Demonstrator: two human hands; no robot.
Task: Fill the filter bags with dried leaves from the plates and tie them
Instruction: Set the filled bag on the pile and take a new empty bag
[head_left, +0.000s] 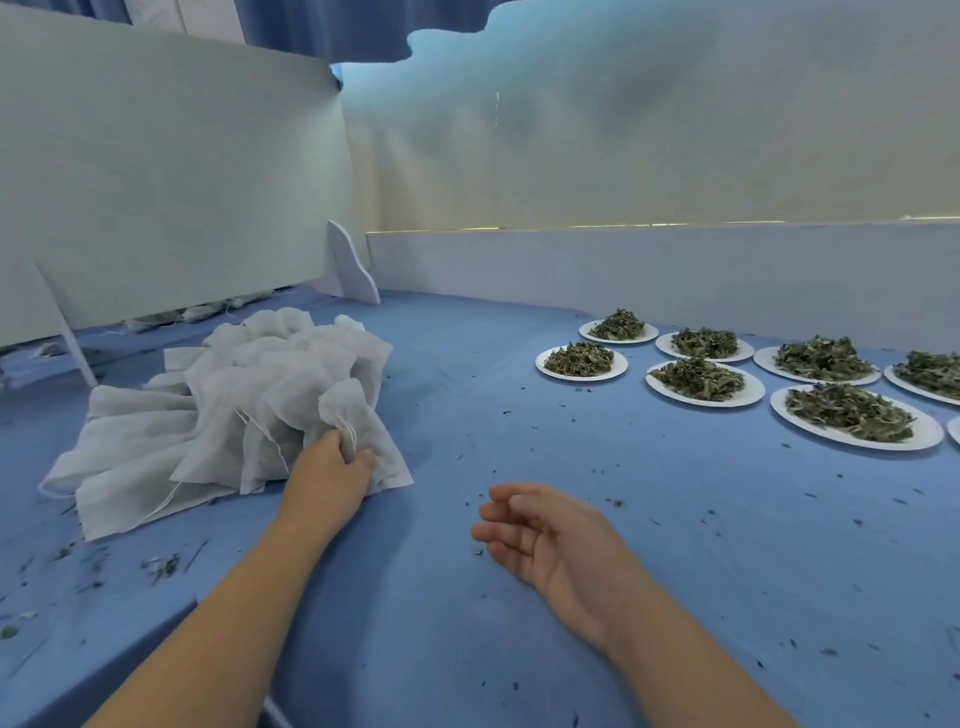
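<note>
1. The left hand pinches one filter bag near its top, with the thumb on one side and curled fingers on the other.
2. This bag is at the front right of the pile of bags, on the left side of the table. Its bottom corner lies flat on the blue top.
3. The bag is white and thin. It is crumpled where the hand squeezes it. A thin white string hangs by the fingers.
4. The left arm reaches out from the near edge, palm down.
5. The right hand holds nothing. Its fingers are loose and a little curled, with the palm turned sideways, near the middle of the table.
6. White plates heaped with dried leaves sit by the far right edge, well apart from both hands.
7. Little leaf crumbs dot the table.
</note>
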